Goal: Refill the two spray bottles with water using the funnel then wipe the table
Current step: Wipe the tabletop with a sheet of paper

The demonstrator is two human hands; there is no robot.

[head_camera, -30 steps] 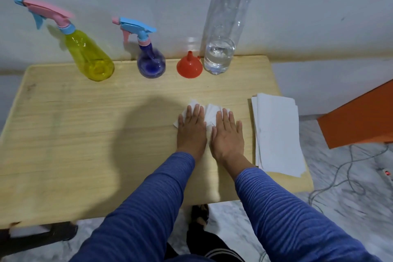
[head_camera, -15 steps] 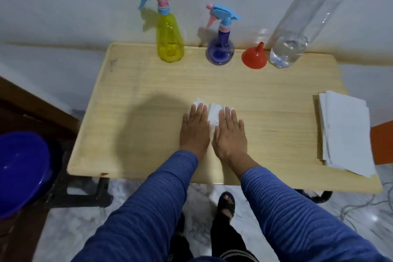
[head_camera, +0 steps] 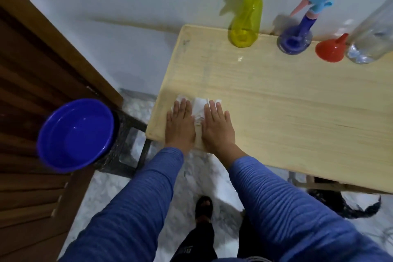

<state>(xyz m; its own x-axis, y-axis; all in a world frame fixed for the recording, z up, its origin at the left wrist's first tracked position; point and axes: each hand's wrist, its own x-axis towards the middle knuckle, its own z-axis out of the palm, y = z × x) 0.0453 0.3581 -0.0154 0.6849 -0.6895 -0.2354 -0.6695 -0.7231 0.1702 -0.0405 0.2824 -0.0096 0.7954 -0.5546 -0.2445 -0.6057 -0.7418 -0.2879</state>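
Note:
Both hands lie flat, side by side, on a white paper towel [head_camera: 198,105] at the front left corner of the wooden table [head_camera: 287,100]. My left hand [head_camera: 180,124] and my right hand [head_camera: 218,126] press it down with fingers stretched. Along the wall at the back stand a yellow spray bottle [head_camera: 246,21] with a pink trigger, a purple spray bottle [head_camera: 297,36] with a blue trigger, a red funnel [head_camera: 330,50] lying mouth down, and a clear plastic bottle [head_camera: 371,42] with a little water.
A blue basin [head_camera: 76,134] sits on a dark stand left of the table, in front of a brown wooden door [head_camera: 32,66]. Below the table's front edge I see marble floor and my sandalled foot [head_camera: 204,206].
Both hands have slid the paper towel leftward across the table, from near the middle to the left front corner. My view has swung left; the paper stack has left the frame.

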